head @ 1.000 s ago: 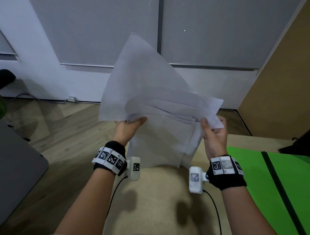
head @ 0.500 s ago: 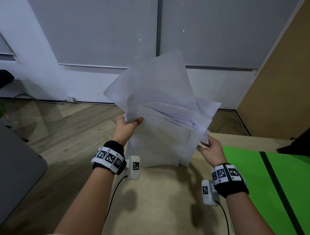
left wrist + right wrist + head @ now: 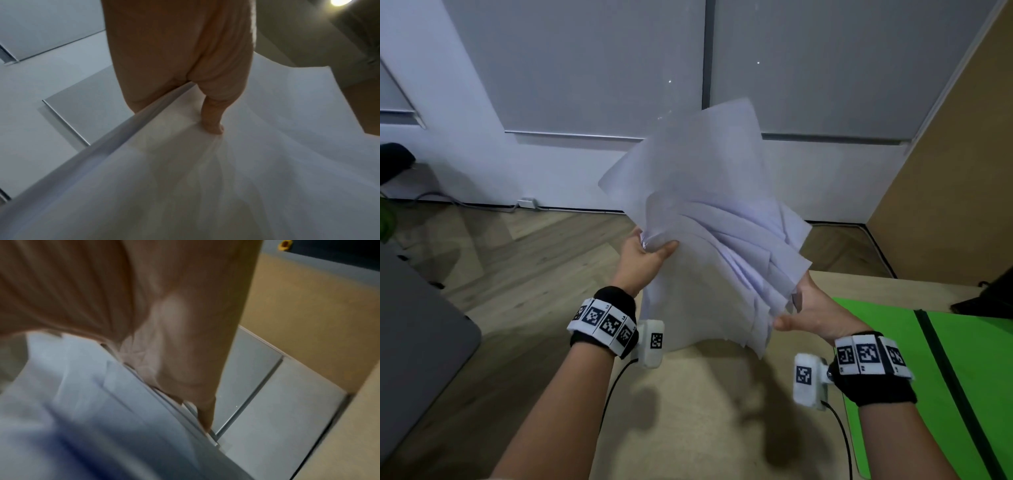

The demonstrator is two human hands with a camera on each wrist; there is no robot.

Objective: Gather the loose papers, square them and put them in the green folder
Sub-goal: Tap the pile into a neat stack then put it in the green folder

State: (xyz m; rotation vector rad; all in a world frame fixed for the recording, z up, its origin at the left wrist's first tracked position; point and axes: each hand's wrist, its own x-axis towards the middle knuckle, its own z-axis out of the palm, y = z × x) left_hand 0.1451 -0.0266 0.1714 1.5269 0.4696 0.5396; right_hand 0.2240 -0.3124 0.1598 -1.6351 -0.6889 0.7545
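A fanned, uneven stack of white papers (image 3: 709, 212) stands upright in the air above the wooden table (image 3: 705, 411). My left hand (image 3: 654, 248) pinches the stack's left edge, thumb in front and fingers behind. The left wrist view shows that thumb (image 3: 211, 123) pressed on the top sheet of the papers (image 3: 226, 178). My right hand (image 3: 796, 313) lies against the staggered lower right edges, thumb below and fingers straight behind the sheets. In the right wrist view the palm (image 3: 174, 369) meets the paper edges (image 3: 102, 402). The green folder (image 3: 969, 377) lies open flat to the right.
A black spine strip (image 3: 941, 377) runs down the folder. A dark object (image 3: 989, 298) sits at the table's far right edge. A grey surface (image 3: 414, 342) is to the left over the wood floor. A brown panel (image 3: 945, 171) and a white wall stand behind.
The top sheets swung from leaning left to standing more upright. My right hand let go of the upper right edge and slid down to the lower right edges. The left hand kept its pinch.
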